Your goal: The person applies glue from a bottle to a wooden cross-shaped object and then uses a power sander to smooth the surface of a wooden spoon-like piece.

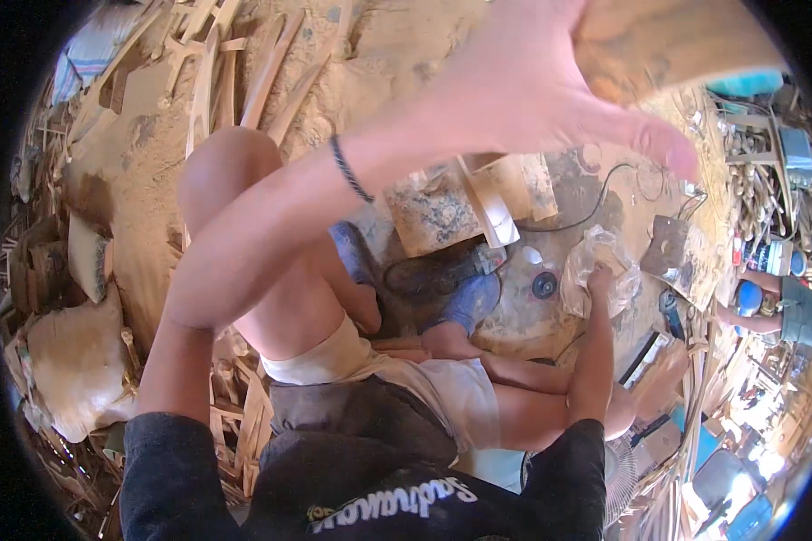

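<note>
Grained wood [686,41] adjoins the left hand [546,86], thumb splayed, right hand [599,278] at crinkled plastic [624,290], both grips unclear

Left hand [550,104] raised close to the lens, dark braided band [348,169] at its wrist. Brown wooden piece [681,41] lies in the crook above its thumb; fingers run out of frame, grip not readable. Right hand [600,279] low, touching a crumpled clear plastic bag [627,293] on the floor; fingertips too small to make out. Just left of right hand: black disc [545,285]. Farther left, past a blue-covered foot [474,302]: dark power tool [460,269]. Right of right hand: slim blue-and-black tool [669,311]. Below left hand, farther from lens: pale curved wooden part [490,203]. Well right of both hands: another person [798,311].
</note>
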### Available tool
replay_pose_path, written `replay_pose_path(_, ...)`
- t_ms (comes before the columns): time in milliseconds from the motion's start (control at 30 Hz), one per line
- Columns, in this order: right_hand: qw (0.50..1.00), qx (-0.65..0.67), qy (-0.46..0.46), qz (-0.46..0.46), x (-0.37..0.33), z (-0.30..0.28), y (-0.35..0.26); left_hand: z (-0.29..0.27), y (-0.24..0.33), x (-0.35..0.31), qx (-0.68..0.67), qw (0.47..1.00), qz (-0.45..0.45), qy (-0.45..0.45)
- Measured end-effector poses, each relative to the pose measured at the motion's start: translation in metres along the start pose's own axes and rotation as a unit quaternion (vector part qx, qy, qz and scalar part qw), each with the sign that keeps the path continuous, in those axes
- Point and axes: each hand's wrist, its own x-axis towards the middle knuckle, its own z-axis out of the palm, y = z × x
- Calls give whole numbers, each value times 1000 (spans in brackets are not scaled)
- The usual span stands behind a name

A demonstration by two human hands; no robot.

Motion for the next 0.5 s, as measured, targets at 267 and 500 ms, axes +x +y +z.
replay_pose_path(267,989,-107,-104,6,0,31,-17,-20,-12,33,-83,980,-177,29)
replay_pose_path(500,999,-14,-5,50,-5,39,-64,-66,-64,46,-325,924,-187,-74)
